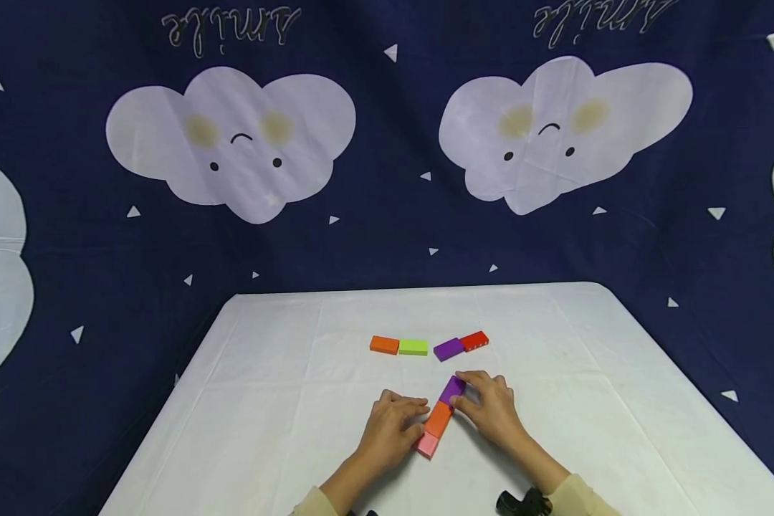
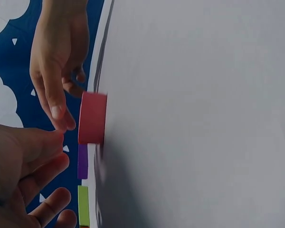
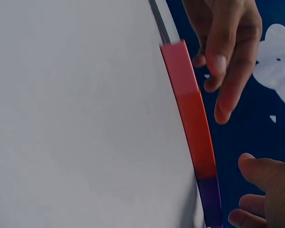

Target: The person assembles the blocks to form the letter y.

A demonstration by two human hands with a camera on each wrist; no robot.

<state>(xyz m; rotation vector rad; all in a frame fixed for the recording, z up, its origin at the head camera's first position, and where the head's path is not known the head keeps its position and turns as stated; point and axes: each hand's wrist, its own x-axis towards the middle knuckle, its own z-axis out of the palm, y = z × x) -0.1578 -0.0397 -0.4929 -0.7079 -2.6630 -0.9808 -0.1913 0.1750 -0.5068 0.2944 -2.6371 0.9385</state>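
Note:
Three flat rectangular blocks lie end to end in a slanting row on the white table: a pink block point(image 1: 427, 445) nearest, an orange block point(image 1: 438, 419) in the middle and a purple block point(image 1: 451, 388) farthest. My left hand point(image 1: 392, 430) hovers at the left of the row, its thumb by the pink block and its fingertips by the orange one. Over the purple end is my right hand point(image 1: 493, 408), thumb and forefinger spread. The right wrist view shows a gap between its fingers point(image 3: 249, 164) and the row. Both hands have loosely bent fingers.
Farther back lie an orange block point(image 1: 384, 345) against a lime green block point(image 1: 413, 347), and a second purple block point(image 1: 448, 349) against a red block point(image 1: 474, 340) with white dots. Behind the white table point(image 1: 264, 344) hangs a dark blue cloth point(image 1: 387, 143) with clouds.

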